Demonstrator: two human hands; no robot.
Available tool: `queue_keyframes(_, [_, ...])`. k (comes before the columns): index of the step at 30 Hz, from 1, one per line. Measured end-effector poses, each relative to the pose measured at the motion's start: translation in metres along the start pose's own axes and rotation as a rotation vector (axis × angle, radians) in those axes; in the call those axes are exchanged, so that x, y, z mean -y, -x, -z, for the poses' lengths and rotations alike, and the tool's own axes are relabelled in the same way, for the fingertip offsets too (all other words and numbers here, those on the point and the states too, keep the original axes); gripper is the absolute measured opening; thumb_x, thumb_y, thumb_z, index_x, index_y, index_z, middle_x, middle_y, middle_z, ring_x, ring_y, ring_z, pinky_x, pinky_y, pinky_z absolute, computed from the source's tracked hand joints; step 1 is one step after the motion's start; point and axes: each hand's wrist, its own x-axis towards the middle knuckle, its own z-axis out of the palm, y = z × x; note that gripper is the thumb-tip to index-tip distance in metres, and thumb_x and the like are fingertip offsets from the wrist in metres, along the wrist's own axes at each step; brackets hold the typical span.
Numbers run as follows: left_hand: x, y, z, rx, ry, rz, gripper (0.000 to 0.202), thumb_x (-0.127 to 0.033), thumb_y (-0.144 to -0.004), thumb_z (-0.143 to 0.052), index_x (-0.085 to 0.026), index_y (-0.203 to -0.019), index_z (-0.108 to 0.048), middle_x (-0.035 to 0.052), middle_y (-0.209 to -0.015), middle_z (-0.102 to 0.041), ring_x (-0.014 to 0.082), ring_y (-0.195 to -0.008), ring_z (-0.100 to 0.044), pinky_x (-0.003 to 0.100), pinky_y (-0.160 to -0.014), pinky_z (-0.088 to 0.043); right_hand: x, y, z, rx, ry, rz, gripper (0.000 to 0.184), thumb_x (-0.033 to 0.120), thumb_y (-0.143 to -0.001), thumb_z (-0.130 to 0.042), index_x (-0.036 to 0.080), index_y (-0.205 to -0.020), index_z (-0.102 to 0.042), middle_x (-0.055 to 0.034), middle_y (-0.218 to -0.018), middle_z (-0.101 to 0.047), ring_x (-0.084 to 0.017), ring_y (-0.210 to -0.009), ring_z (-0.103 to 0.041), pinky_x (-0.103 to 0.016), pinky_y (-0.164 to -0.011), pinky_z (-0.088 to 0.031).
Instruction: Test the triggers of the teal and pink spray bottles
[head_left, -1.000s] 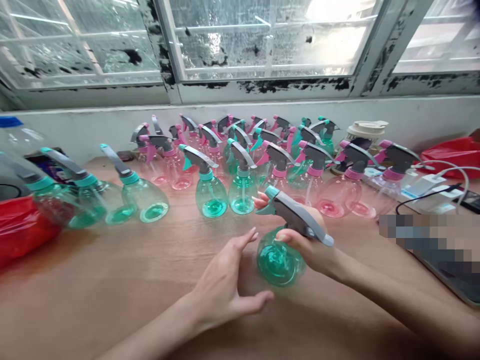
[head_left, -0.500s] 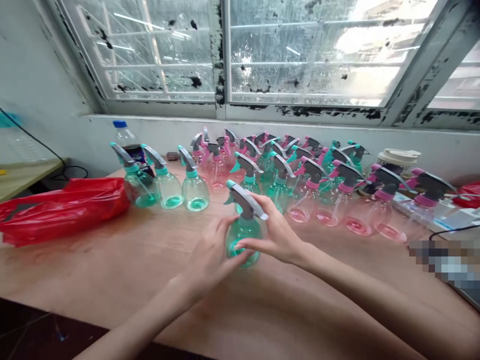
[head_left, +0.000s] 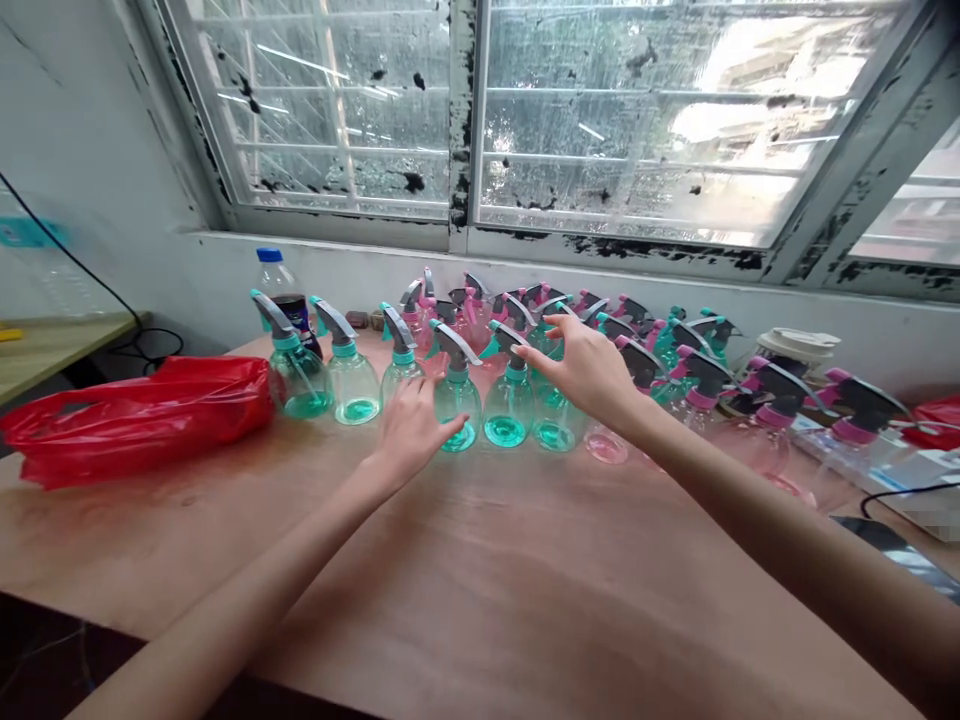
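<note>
Left hand: the left hand (head_left: 409,430) is at centre-left of the frame, thumb spread away from fingers that lie close together; whether it touches glass-clear plastic I cannot tell.
Right hand: the right hand (head_left: 589,365) is right of centre, thumb and fingers parted with a gap between them, contact with the sprayer heads unclear.
Nearest green bottle: the green spray bottle (head_left: 459,388) stands upright mid-frame, its lower left side covered by the left hand.
Its neighbour: a second green bottle (head_left: 508,405) shows nearly whole, the right thumb at its head.
Pink bottles: right of centre, the front pink bottles (head_left: 606,446) are partly masked by the right forearm.
Back rows: overlapping sprayers, too crowded to count.
Left edge: a clear container (head_left: 60,275), blurred and cut off.
Lower right: a dark flat object (head_left: 892,545), partly hidden by the arm.
</note>
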Motion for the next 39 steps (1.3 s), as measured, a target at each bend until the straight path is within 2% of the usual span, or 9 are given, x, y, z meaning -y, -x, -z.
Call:
queue_keyframes(4, [0.0,-0.011,-0.006,-0.002,-0.022,0.004,0.055,-0.035,-0.082,-0.073,-0.003,-0.124,-0.056,0.0198,-0.113,-0.066,0.0385,-0.112,-0.054,0.049,-0.095,-0.043,0.006,-0.02,-0.005,0.137,0.066,-0.037,0.06,0.057,-0.087,-0.055,0.011,-0.125,-0.062,-0.0151,-0.107,-0.074,-0.033,-0.099,-0.067,-0.038,-0.071,-0.047])
queue_keyframes(9, [0.003,-0.018,-0.01,-0.003,-0.028,-0.005,0.054,-0.036,-0.082,-0.073,-0.006,-0.124,-0.056,0.019,-0.114,-0.066,0.0391,-0.113,-0.053,0.049,-0.095,-0.043,0.01,-0.029,-0.017,0.161,0.116,-0.047,0.032,0.044,-0.088,-0.059,0.017,-0.097,-0.074,-0.0135,-0.09,-0.076,-0.033,-0.092,-0.068,-0.036,-0.066,-0.045])
queue_keyframes(14, [0.007,-0.02,-0.016,-0.033,0.0,0.013,0.053,-0.039,-0.082,-0.074,-0.009,-0.123,-0.056,0.0167,-0.112,-0.065,0.0378,-0.114,-0.053,0.048,-0.095,-0.043,0.013,-0.021,-0.022,0.123,0.14,-0.041,0.03,0.04,-0.092,-0.052,0.019,-0.099,-0.074,-0.0133,-0.093,-0.076,-0.031,-0.091,-0.069,-0.035,-0.065,-0.044])
queue_keyframes(19, [0.001,-0.012,-0.011,-0.079,0.061,0.025,0.055,-0.039,-0.085,-0.071,-0.012,-0.129,-0.051,0.0166,-0.122,-0.059,0.0363,-0.119,-0.049,0.049,-0.1,-0.04,0.014,-0.006,-0.013,0.107,0.142,-0.004,0.029,0.042,-0.092,-0.054,0.021,-0.095,-0.074,-0.0113,-0.09,-0.076,-0.029,-0.089,-0.068,-0.033,-0.062,-0.042])
queue_keyframes(24, [-0.022,0.013,0.008,-0.029,0.139,0.014,0.045,-0.041,-0.095,-0.055,-0.013,-0.13,-0.05,0.0165,-0.127,-0.058,0.0324,-0.121,-0.052,0.047,-0.099,-0.043,0.016,0.009,0.003,0.114,0.129,0.02,0.029,0.043,-0.089,-0.056,0.022,-0.089,-0.076,-0.0095,-0.084,-0.077,-0.028,-0.082,-0.07,-0.031,-0.058,-0.04])
queue_keyframes(28, [-0.049,0.037,0.015,0.216,0.272,-0.059,0.065,-0.057,-0.087,-0.063,-0.017,-0.135,-0.048,0.0142,-0.128,-0.062,0.0323,-0.118,-0.059,0.043,-0.093,-0.05,0.017,0.027,0.02,0.127,0.107,0.055,0.027,0.043,-0.088,-0.057,0.023,-0.086,-0.076,-0.0067,-0.078,-0.077,-0.027,-0.076,-0.07,-0.031,-0.056,-0.038])
queue_keyframes(30, [-0.063,0.045,0.011,0.313,0.372,-0.078,0.075,-0.055,-0.081,-0.07,-0.02,-0.141,-0.042,0.014,-0.136,-0.056,0.0352,-0.125,-0.054,0.047,-0.097,-0.048,0.016,0.038,0.029,0.133,0.102,0.07,0.025,0.043,-0.087,-0.059,0.024,-0.084,-0.076,-0.0051,-0.078,-0.077,-0.026,-0.076,-0.07,-0.03,-0.055,-0.037])
queue_keyframes(34, [-0.086,0.052,-0.005,0.344,0.511,-0.08,0.072,-0.042,-0.08,-0.075,-0.025,-0.141,-0.041,0.0121,-0.137,-0.056,0.0364,-0.125,-0.053,0.051,-0.099,-0.046,0.002,0.056,0.045,0.137,0.071,0.119,0.024,0.041,-0.087,-0.061,0.022,-0.081,-0.073,-0.0039,-0.075,-0.075,-0.024,-0.073,-0.069,-0.03,-0.056,-0.039])
queue_keyframes(39, [-0.108,0.054,-0.022,0.372,0.631,-0.114,0.07,-0.038,-0.077,-0.079,-0.023,-0.135,-0.044,0.012,-0.129,-0.06,0.0337,-0.121,-0.056,0.05,-0.098,-0.047,-0.046,0.075,0.058,0.199,-0.311,0.249,0.028,0.045,-0.084,-0.068,0.017,-0.089,-0.067,-0.0059,-0.086,-0.073,-0.02,-0.078,-0.068,-0.03,-0.067,-0.049])
